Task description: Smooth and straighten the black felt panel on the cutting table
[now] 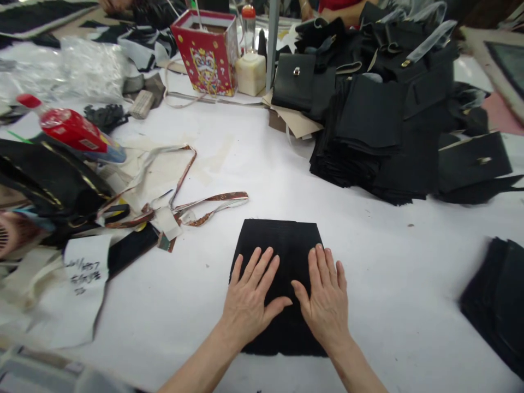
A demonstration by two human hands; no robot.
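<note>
I have left hand (249,303) and right hand (325,300) open, flat on the black rectangular fabric piece (282,248) mid white table (368,256); uneven pressure could skew or crease it.

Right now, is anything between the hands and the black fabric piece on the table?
Nothing visible. The left hand and right hand lie flat, palms down, directly on the black fabric piece, thumbs nearly meeting.

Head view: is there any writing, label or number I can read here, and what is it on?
White paper slip: handwritten dark marks, too blurred to read.
Red bottle: label print too small to read.
Red box: a "?" sign and a lion-like face, no readable words.
</note>
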